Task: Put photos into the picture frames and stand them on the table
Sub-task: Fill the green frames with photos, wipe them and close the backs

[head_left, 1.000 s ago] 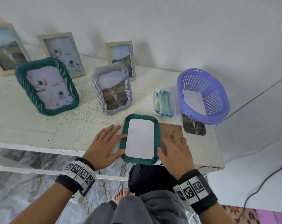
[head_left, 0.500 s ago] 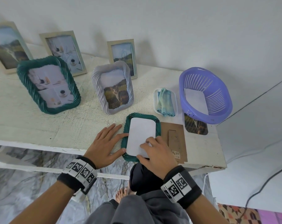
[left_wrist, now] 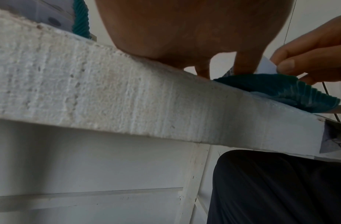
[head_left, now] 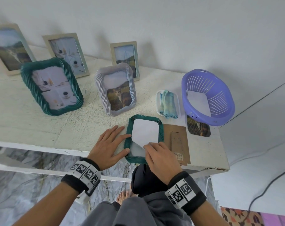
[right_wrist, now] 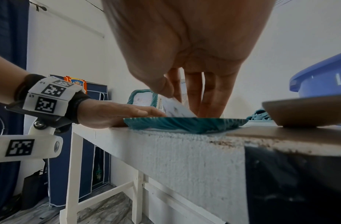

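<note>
A small teal ribbed frame (head_left: 128,131) lies face down at the table's front edge, also in the wrist views as the teal frame (left_wrist: 281,89) (right_wrist: 185,122). A photo (head_left: 145,131) lies white side up in its back. My right hand (head_left: 161,157) pinches the photo's near corner (left_wrist: 266,68) (right_wrist: 175,108) between thumb and fingers and lifts it off the frame. My left hand (head_left: 109,144) rests flat on the table with straight fingers, thumb and forefinger against the frame's left edge. The brown backing board (head_left: 177,141) lies just right of the frame.
Several framed photos stand behind: a big teal frame (head_left: 52,86), a grey ribbed frame (head_left: 116,89), wooden frames by the wall. A purple basket (head_left: 208,97) holds a white sheet; a loose cat photo (head_left: 198,128) lies under its rim. A small tray with a blue cloth (head_left: 168,103) sits beside it.
My right hand left the backing board, moved left onto the frame and took the photo's near corner, which now peels upward. My left hand stayed put.
</note>
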